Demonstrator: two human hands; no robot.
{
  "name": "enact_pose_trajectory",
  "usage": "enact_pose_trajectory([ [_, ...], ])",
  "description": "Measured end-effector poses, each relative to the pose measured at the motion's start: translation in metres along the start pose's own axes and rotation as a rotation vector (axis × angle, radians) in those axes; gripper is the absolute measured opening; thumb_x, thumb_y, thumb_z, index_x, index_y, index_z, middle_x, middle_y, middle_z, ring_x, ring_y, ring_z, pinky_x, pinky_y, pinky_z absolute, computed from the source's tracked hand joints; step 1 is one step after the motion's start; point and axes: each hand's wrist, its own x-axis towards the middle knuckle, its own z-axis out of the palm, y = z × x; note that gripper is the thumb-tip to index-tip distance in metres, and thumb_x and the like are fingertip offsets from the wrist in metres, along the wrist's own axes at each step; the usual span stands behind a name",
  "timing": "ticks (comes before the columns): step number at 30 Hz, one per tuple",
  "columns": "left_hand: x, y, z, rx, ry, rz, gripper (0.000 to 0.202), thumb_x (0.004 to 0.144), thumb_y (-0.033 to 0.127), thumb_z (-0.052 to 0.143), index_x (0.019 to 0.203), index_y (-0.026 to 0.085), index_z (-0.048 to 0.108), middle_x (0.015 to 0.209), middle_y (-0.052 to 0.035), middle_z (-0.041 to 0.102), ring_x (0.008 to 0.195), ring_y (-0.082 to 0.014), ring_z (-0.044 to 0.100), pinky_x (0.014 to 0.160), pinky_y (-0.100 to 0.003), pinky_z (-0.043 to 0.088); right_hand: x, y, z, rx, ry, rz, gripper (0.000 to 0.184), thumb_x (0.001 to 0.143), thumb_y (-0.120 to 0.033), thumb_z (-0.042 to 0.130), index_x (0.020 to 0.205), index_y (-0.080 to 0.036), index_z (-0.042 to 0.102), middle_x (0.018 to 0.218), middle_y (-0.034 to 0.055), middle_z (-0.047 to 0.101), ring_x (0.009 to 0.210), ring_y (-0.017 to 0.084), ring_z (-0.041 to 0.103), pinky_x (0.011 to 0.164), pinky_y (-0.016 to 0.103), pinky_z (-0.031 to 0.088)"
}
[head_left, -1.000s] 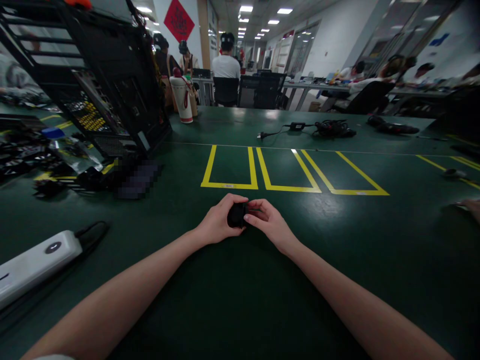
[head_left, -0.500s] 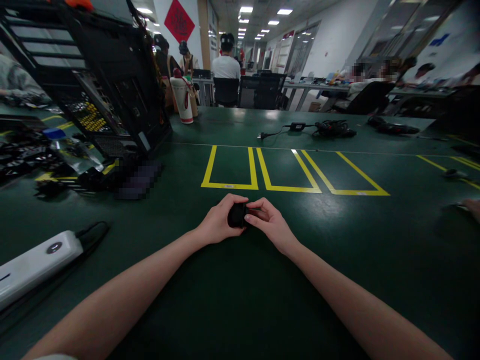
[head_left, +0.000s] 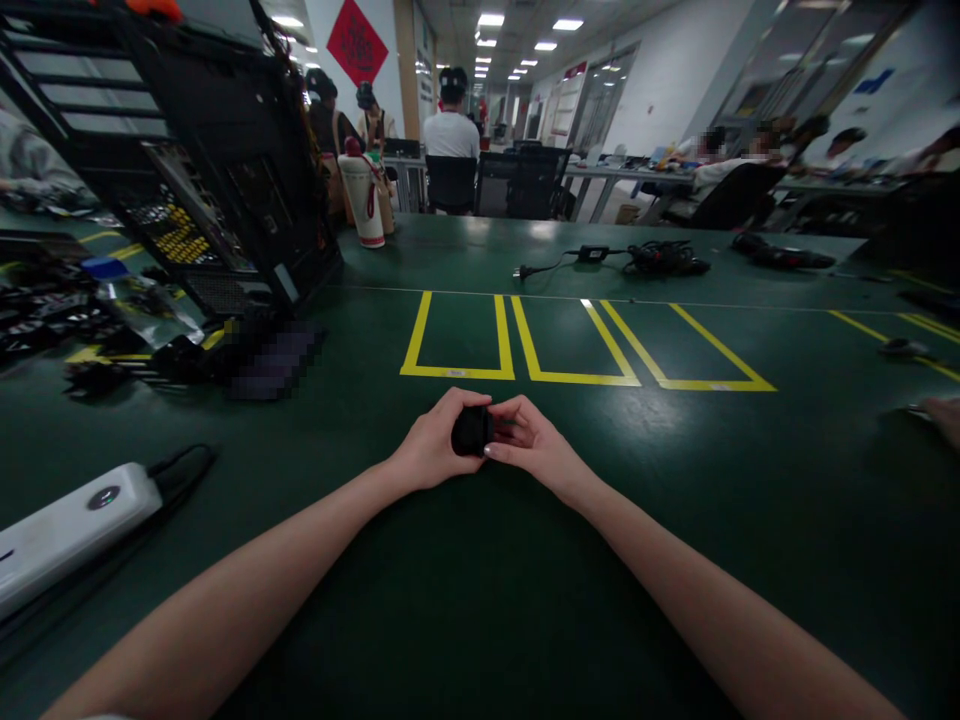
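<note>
A small black object [head_left: 471, 432] sits between both my hands, low over the dark green table [head_left: 480, 600]. My left hand [head_left: 433, 446] wraps its fingers around the object's left side. My right hand [head_left: 531, 445] pinches its right side with thumb and fingertips. What the object is cannot be made out; much of it is hidden by my fingers. Just beyond my hands lie three yellow taped rectangles [head_left: 525, 340].
A white power strip [head_left: 64, 530] with a black cord lies at the left. A black metal rack [head_left: 202, 160] and dark parts stand at the far left. A black adapter with cables [head_left: 645, 258] lies further back. Another person's fingers [head_left: 946, 415] show at the right edge. People sit at distant desks.
Both hands keep their hold on the black object and have shifted only slightly; my right fingers have adjusted their pinch a little.
</note>
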Motion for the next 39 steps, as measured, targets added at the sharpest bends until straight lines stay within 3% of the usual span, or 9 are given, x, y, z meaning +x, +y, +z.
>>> enact_pose_trajectory([
  [6, -0.003, 0.0024, -0.0015, 0.03, 0.002, -0.013, 0.059, 0.064, 0.015, 0.069, 0.114, 0.027, 0.04, 0.112, -0.0028, 0.048, 0.103, -0.0224, 0.051, 0.084, -0.041, 0.047, -0.001, 0.0003, 0.0053, -0.021, 0.06, -0.007, 0.02, 0.074, -0.027, 0.063, 0.09, -0.024, 0.052, 0.101, 0.0001, 0.057, 0.097, 0.018, 0.059, 0.087, 0.039, 0.047],
  [11, -0.0027, 0.0007, -0.0017, 0.037, -0.005, -0.001, 0.06, 0.064, 0.016, 0.069, 0.115, 0.027, 0.039, 0.113, -0.0027, 0.048, 0.104, -0.0225, 0.051, 0.083, -0.04, 0.048, 0.001, 0.0015, 0.0037, -0.069, 0.102, 0.058, 0.029, 0.071, -0.029, 0.065, 0.096, -0.022, 0.051, 0.104, 0.0024, 0.057, 0.1, 0.019, 0.057, 0.089, 0.041, 0.046],
  [19, -0.002, -0.0017, -0.0018, 0.036, -0.003, 0.019, 0.06, 0.064, 0.015, 0.069, 0.115, 0.026, 0.039, 0.113, -0.0032, 0.048, 0.103, -0.022, 0.051, 0.084, -0.039, 0.046, 0.0013, 0.0023, 0.0008, -0.023, -0.015, -0.008, 0.033, 0.068, -0.02, 0.069, 0.095, -0.023, 0.048, 0.105, 0.0009, 0.055, 0.101, 0.018, 0.057, 0.093, 0.039, 0.044],
  [25, -0.0008, 0.0013, -0.0028, 0.028, -0.011, -0.012, 0.059, 0.064, 0.017, 0.069, 0.114, 0.026, 0.04, 0.112, -0.0031, 0.049, 0.102, -0.0225, 0.052, 0.083, -0.04, 0.047, -0.0006, 0.0008, 0.0042, -0.053, 0.043, -0.004, 0.022, 0.074, -0.027, 0.063, 0.093, -0.024, 0.051, 0.104, 0.0009, 0.055, 0.098, 0.018, 0.058, 0.087, 0.04, 0.047],
  [30, -0.0006, 0.0005, -0.0021, 0.024, -0.002, -0.014, 0.059, 0.063, 0.016, 0.07, 0.114, 0.027, 0.04, 0.112, -0.003, 0.049, 0.103, -0.0226, 0.052, 0.083, -0.04, 0.047, 0.0016, 0.0036, 0.0027, -0.083, 0.077, 0.028, 0.031, 0.073, -0.028, 0.064, 0.1, -0.024, 0.051, 0.107, 0.0024, 0.054, 0.099, 0.019, 0.057, 0.089, 0.041, 0.046],
  [39, -0.0013, -0.0006, -0.0033, 0.013, -0.014, -0.002, 0.059, 0.064, 0.017, 0.068, 0.115, 0.026, 0.039, 0.112, -0.0036, 0.048, 0.103, -0.0224, 0.051, 0.083, -0.039, 0.046, -0.0021, -0.0025, 0.0025, -0.036, -0.015, -0.004, 0.032, 0.071, -0.021, 0.066, 0.097, -0.024, 0.049, 0.111, 0.002, 0.053, 0.105, 0.019, 0.055, 0.094, 0.041, 0.044],
])
